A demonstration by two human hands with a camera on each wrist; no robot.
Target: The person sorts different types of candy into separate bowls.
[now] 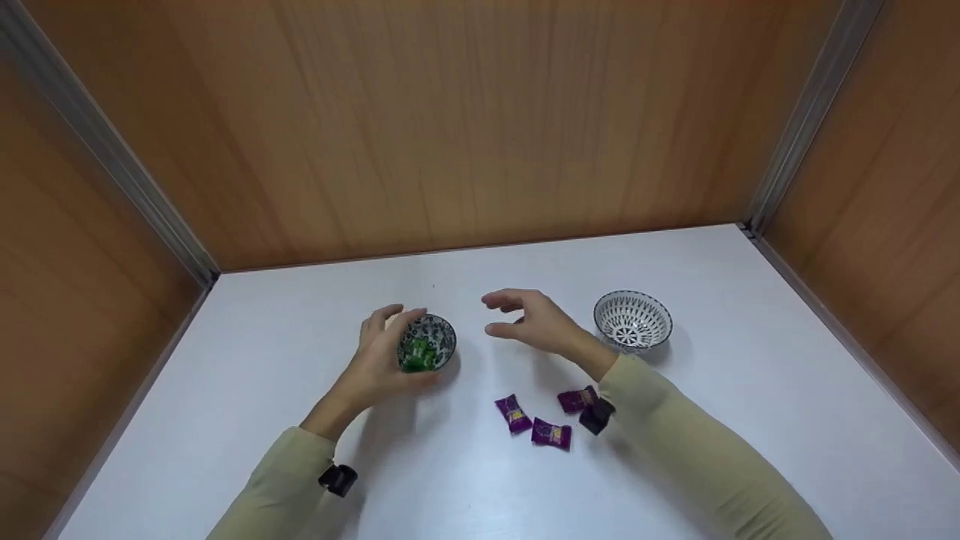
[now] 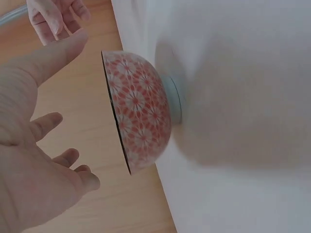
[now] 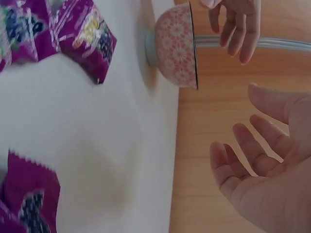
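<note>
A small bowl (image 1: 442,328) stands on the white table with green-wrapped pieces (image 1: 418,355) inside. Its outside wall (image 2: 138,104) shows a red-and-white flower pattern in the left wrist view. My left hand (image 1: 382,360) is over the bowl's left side, thumb and fingers spread apart, and the left wrist view shows a gap between hand and rim. To the right of this bowl, my right hand (image 1: 536,321) hovers over the table with loosely bent fingers and nothing between them. Three purple candy packets (image 1: 551,433) lie below the right hand, one partly covered by the dark wrist device.
A second bowl (image 1: 634,319), white with a black pattern, sits to the right behind my right forearm. Wooden panels (image 1: 480,127) close off the back and both sides of the table (image 1: 300,315). Dark devices (image 1: 337,478) are strapped at both wrists.
</note>
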